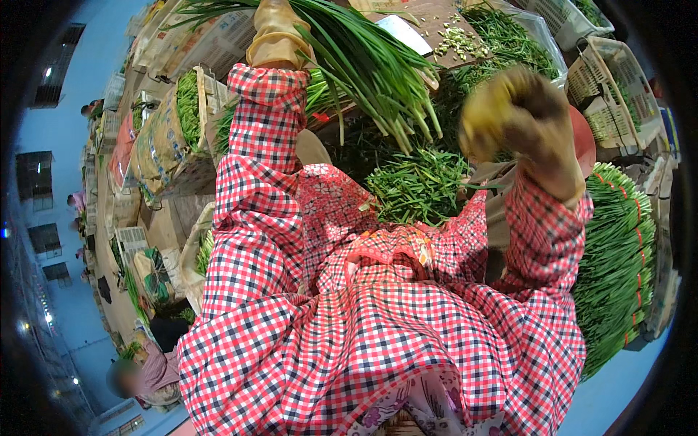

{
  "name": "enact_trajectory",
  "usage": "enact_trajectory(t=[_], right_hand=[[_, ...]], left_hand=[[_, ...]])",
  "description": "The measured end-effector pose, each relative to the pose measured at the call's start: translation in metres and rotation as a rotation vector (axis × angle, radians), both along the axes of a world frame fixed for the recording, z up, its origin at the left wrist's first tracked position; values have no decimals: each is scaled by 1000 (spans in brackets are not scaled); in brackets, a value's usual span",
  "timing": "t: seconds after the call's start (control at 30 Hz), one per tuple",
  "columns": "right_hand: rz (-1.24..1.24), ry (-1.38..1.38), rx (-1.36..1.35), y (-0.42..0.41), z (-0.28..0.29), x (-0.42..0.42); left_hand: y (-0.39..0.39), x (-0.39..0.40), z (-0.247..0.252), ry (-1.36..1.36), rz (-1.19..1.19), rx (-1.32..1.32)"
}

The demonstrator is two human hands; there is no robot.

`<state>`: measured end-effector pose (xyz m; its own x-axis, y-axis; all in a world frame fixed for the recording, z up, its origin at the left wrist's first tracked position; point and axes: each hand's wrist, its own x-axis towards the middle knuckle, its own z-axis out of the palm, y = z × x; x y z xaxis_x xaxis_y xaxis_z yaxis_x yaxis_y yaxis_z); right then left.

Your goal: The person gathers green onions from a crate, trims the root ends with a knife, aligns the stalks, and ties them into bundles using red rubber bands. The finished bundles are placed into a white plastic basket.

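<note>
At the upper edge, my left hand, in a tan rubber glove, is closed on a bunch of garlic chives; its fingertips are cut off by the frame. The leaves spread to both sides of the glove, and the pale stem ends point down to the right. My right hand, in a stained yellowish glove, is raised to the right of the stems, apart from them. Its fingers look curled but are motion-blurred, so whether it holds anything is unclear. Below and between the hands lies a heap of cut green pieces.
A board with a white blade-like sheet and pale stem bits is at the top. Tied chive bundles are stacked at right. Plastic crates stand upper right, a filled sack at left. A person sits lower left.
</note>
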<state>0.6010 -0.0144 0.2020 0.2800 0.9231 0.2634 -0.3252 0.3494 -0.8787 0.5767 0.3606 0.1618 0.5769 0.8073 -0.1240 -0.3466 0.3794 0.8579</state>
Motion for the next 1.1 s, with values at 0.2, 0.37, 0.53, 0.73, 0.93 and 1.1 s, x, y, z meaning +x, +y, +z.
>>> enact_trajectory(t=[0.2, 0.37, 0.53, 0.73, 0.93, 1.1], right_hand=[[-772, -1340, -298, 13, -46, -43], [-1090, -1666, -259, 74, -66, -42], [-1045, -1073, 190, 74, -63, -13], [-140, -230, -393, -8, -37, -32], [-808, -1512, -249, 0, -34, -24], [-857, -1863, -233, 45, -44, 2]], left_hand=[[22, 14, -20, -41, 39, -15], [15, 28, -31, -43, 6, -35], [26, 31, -34, -76, -32, -73], [46, 31, -36, -90, -13, -8], [19, 8, -15, -42, -65, 248], [76, 15, -34, 349, -116, 630]])
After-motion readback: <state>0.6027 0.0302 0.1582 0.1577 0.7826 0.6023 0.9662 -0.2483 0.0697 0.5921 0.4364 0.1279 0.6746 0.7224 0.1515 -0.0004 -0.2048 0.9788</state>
